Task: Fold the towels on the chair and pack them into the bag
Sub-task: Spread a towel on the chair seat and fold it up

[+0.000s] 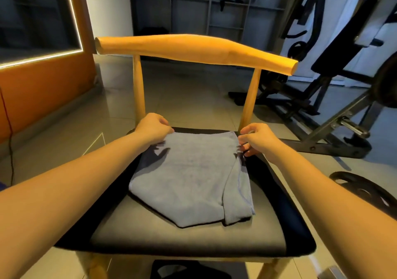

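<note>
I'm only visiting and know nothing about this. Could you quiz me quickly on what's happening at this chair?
1. True or false: the blue-grey towel lies on the chair's dark seat.
2. The left hand holds the towel's: A far left corner, B near edge, C nothing.
3. Fill in: the right hand pinches the towel's far ____ corner.
Key: 1 true; 2 A; 3 right.

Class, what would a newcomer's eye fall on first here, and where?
A grey towel lies part-folded on the dark chair seat, its far corners pinched by the left hand and right hand. Behind them, the chair's bright wooden backrest spans the picture, a weight bench to its right.
</note>
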Available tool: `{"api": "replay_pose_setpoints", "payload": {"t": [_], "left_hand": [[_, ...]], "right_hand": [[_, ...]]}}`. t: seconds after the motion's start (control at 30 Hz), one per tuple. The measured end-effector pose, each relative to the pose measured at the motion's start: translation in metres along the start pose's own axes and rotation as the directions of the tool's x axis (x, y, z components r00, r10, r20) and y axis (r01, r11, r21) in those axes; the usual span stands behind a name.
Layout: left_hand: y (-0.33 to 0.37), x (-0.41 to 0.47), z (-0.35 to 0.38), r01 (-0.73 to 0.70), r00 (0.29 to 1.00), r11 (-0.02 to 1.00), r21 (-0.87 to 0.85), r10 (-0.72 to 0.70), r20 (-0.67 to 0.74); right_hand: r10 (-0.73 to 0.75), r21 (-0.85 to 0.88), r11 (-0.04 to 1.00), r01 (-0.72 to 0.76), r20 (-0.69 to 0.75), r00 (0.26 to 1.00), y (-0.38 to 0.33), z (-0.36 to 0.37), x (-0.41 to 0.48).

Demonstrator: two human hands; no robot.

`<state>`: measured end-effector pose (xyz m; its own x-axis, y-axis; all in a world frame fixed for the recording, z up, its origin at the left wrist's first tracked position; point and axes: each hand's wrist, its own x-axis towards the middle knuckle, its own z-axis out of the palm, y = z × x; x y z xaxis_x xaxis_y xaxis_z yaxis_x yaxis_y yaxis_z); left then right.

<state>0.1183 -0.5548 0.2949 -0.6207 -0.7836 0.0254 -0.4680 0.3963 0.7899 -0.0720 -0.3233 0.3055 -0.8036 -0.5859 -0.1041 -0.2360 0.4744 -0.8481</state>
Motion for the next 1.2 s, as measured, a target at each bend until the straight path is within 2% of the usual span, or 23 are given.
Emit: {"api": "replay_pose_setpoints", "payload": {"t": [0.07, 0.13, 0.23, 0.37, 0.53, 0.67, 0.8, 0.9, 1.0, 1.1, 1.2], "left_hand": [[0.024, -0.036, 0.005, -0.117, 0.964, 0.993, 0.025, 0.107, 0.243], [0.04, -0.074, 0.013, -0.251, 0.873, 0.966, 0.056, 0.201, 0.445], [0.042, -0.114, 0.03, -0.417, 0.779, 0.904, 0.095, 0.302, 0.549], [0.028, -0.139, 0.05, -0.473, 0.777, 0.852, 0.225, 0.283, 0.563], [0.021, -0.148, 0.052, -0.407, 0.808, 0.89, 0.205, 0.247, 0.535], [0.018, -0.152, 0.052, -0.415, 0.808, 0.888, 0.196, 0.262, 0.527], [0.017, -0.155, 0.054, -0.422, 0.815, 0.885, 0.199, 0.273, 0.512], [0.016, -0.157, 0.053, -0.441, 0.802, 0.879, 0.184, 0.293, 0.521], [0.015, -0.16, 0.05, -0.472, 0.785, 0.862, 0.186, 0.315, 0.534], [0.012, -0.165, 0.046, -0.545, 0.751, 0.802, 0.246, 0.337, 0.568], [0.008, -0.17, 0.046, -0.624, 0.726, 0.714, 0.319, 0.379, 0.574]], "right_hand": [[-0.028, -0.14, 0.99, 0.033, 0.035, 0.999, -0.001, -0.009, -0.031], [-0.012, -0.252, 0.967, 0.044, 0.13, 0.991, 0.0, -0.018, -0.067], [0.027, -0.309, 0.949, 0.062, 0.278, 0.96, 0.009, -0.022, -0.116], [0.023, -0.234, 0.97, 0.073, 0.384, 0.923, 0.026, -0.014, -0.155], [-0.01, -0.141, 0.988, 0.064, 0.353, 0.936, 0.039, -0.003, -0.169], [0.083, 0.024, 0.995, -0.097, 0.335, 0.939, 0.048, -0.03, -0.174], [0.195, 0.086, 0.966, -0.242, 0.368, 0.909, 0.061, -0.051, -0.178], [0.238, 0.111, 0.948, -0.299, 0.376, 0.895, 0.064, -0.04, -0.177], [0.231, 0.129, 0.948, -0.291, 0.351, 0.908, 0.063, -0.024, -0.179], [0.214, 0.145, 0.953, -0.267, 0.303, 0.928, 0.064, -0.022, -0.179], [0.248, 0.112, 0.947, -0.3, 0.336, 0.909, 0.068, -0.035, -0.179]]}}
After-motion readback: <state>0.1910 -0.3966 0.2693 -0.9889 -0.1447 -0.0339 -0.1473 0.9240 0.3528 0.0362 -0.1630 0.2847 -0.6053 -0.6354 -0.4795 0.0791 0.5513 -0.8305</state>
